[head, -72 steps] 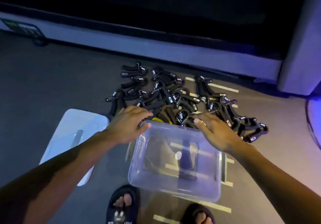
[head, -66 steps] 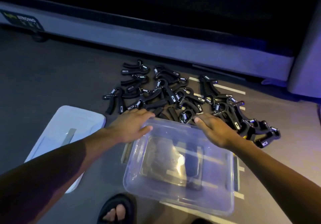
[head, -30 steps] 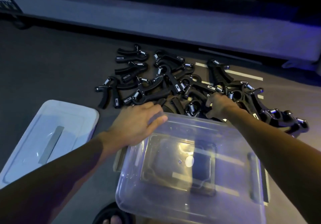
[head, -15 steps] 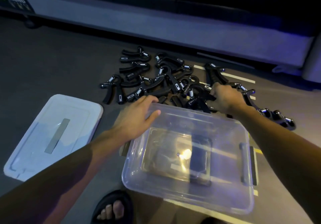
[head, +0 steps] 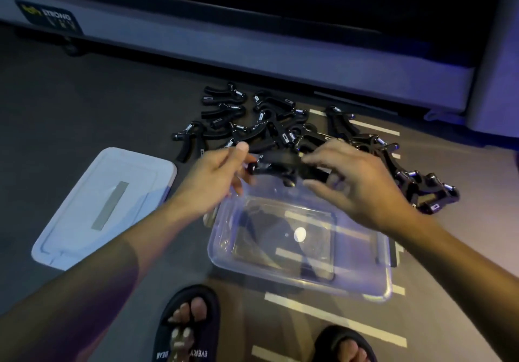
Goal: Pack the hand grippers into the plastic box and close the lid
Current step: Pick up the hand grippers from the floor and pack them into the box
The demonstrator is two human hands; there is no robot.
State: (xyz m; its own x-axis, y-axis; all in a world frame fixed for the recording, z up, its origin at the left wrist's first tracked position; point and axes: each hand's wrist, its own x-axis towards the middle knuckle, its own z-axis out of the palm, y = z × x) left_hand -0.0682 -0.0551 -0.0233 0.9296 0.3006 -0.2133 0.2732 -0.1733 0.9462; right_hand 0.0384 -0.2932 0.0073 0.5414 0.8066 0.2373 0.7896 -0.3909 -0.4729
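Head view: black hand gripper [head: 283, 165] is held over the plastic box's [head: 303, 274] far rim, long axis left-right, pinched by left hand [head: 216, 182] and right hand [head: 354, 187]. Lid [head: 84, 221] is laid on the floor left of the box; remaining grippers [head: 252, 120] are piled beyond it.

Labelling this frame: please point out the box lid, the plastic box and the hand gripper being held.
box lid [head: 84, 207]: head view, flat top.
plastic box [head: 384, 283]: head view, right wall.
hand gripper [head: 280, 162]: head view, black handle.

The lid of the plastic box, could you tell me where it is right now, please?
In the head view the lid lies flat on the floor at the left, beside the open plastic box and just past the left hand.
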